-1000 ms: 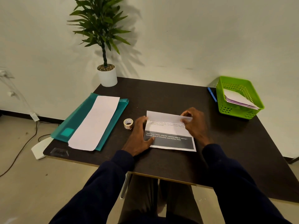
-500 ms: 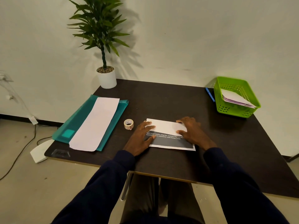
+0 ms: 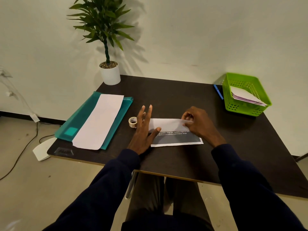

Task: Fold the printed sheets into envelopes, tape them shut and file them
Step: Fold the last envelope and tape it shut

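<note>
While the upper flap of the printed sheet (image 3: 175, 135) lies turned down over its text, the step in hand is judged to be folding this sheet into an envelope. Taping and filing are not yet done for it.

At the left of the surface (image 3: 183, 97), a teal folder (image 3: 80, 120) carries a long white sheet (image 3: 100, 120), probably the next piece to fold. Just right of the folder, the tape roll (image 3: 132, 122) stands on edge. Whether it touches the left hand cannot be told.

Left hand (image 3: 143, 130): the fingers are straight and spread, pointing away from the person, beside the left end of the sheet. Only the thumb tip rests on the left end of the flap. This hand grips nothing.

The printed sheet lies at the centre front of the surface, its dark printed band toward the person.

Right hand (image 3: 200, 125): the fingers are curled and pinch the right end of the flap.

Further right, a blue pen (image 3: 218, 91) lies beside the green basket (image 3: 245, 107), which holds folded sheets (image 3: 243, 96) at the back right corner.

The next move calls for laying the flap level, aligning its edges and creasing along the fold before the tape roll is taken up. The left hand is the one nearer the roll.
</note>
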